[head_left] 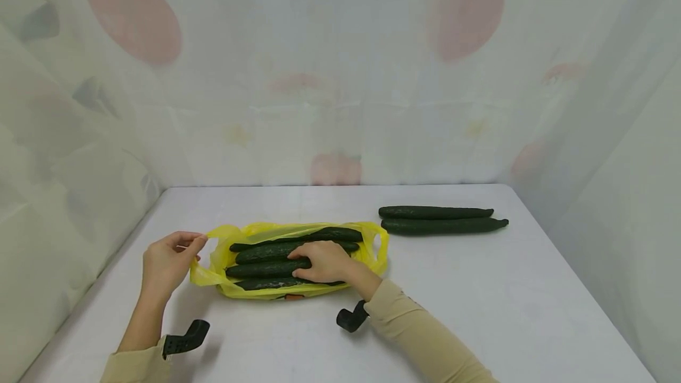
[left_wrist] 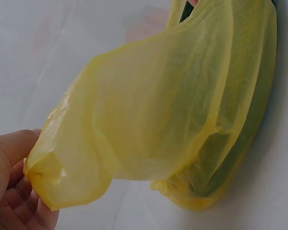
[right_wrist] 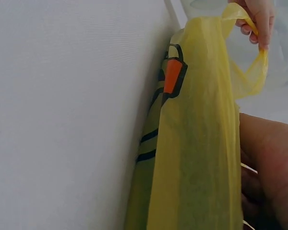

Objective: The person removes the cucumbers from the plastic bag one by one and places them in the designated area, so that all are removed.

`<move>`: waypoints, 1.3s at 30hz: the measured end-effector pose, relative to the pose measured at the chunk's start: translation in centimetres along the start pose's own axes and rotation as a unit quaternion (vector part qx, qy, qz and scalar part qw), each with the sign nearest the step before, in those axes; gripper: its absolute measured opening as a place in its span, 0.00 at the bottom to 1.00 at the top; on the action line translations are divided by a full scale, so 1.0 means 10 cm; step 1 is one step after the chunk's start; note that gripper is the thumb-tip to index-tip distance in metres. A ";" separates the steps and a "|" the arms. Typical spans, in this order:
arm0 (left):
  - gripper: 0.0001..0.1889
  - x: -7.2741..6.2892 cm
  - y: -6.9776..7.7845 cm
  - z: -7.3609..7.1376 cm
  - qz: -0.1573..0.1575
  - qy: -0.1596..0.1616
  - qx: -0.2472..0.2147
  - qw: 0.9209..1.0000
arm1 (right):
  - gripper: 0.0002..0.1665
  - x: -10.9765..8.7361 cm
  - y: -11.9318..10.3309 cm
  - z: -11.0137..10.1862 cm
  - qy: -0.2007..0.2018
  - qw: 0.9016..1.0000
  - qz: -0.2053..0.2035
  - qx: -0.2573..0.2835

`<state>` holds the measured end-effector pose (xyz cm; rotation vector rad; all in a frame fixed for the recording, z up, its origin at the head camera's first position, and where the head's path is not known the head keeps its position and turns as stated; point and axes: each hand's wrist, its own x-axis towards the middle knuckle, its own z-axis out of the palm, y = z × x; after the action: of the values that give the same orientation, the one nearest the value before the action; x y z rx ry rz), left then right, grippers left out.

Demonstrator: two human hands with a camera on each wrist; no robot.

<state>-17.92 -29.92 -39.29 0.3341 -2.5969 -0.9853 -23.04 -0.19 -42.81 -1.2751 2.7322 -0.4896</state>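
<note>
A yellow plastic bag [head_left: 234, 292] lies on its side along the table, its mouth spread and several dark green cucumbers [head_left: 266, 269] lying lengthwise within. At the bag's left end my left hand [head_left: 166, 262] pinches one handle between thumb and fingers; the left wrist view shows that handle [left_wrist: 72, 167] drawn out taut. My right hand [head_left: 326, 262] reaches into the bag's mouth, thumb and fingers round one of the middle cucumbers. In the right wrist view the bag's side wall [right_wrist: 197, 129] hides most of my right hand [right_wrist: 271, 163].
Two more cucumbers [head_left: 444, 226] lie side by side at the back right of the white table [head_left: 479, 300]. Pale curtains [head_left: 340, 75] with fruit prints hang behind the table and at both sides. Black wrist mounts [head_left: 186, 338] stick out from both sleeves.
</note>
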 end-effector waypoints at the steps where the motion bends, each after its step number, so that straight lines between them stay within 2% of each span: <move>1: 0.21 0.00 0.00 0.00 -0.001 0.000 0.000 1.000 | 0.23 0.00 0.00 0.00 0.000 1.000 0.001 -0.003; 8: 0.20 -0.01 -0.03 0.01 0.003 0.001 0.001 1.000 | 0.23 0.04 -0.02 0.05 -0.005 1.000 -0.007 -0.019; 12: 0.20 -0.01 -0.02 0.00 0.005 0.000 0.000 1.000 | 0.23 0.07 -0.01 0.09 0.002 0.999 -0.020 -0.046; 18: 0.20 -0.01 -0.02 0.00 0.008 0.003 -0.003 1.000 | 0.23 0.08 -0.03 0.12 -0.002 0.996 -0.006 -0.092; 26: 0.20 -0.01 -0.01 -0.02 0.009 0.007 -0.006 1.000 | 0.19 0.08 -0.07 0.16 0.030 0.993 0.005 -0.114; 30: 0.20 -0.02 0.01 -0.03 0.005 0.007 -0.005 1.000 | 0.19 0.07 -0.09 0.17 0.037 0.993 -0.001 -0.113; 36: 0.21 -0.04 0.02 -0.04 -0.001 0.004 -0.005 1.000 | 0.20 0.06 -0.11 0.15 0.028 0.997 -0.009 -0.072; 39: 0.21 -0.04 0.02 -0.05 0.001 0.005 -0.005 1.000 | 0.20 0.06 -0.11 0.16 0.024 0.997 -0.012 -0.071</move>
<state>-17.40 -29.94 -38.87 0.3327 -2.5816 -0.9930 -22.28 -1.71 -43.95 -1.3471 2.8389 -0.3362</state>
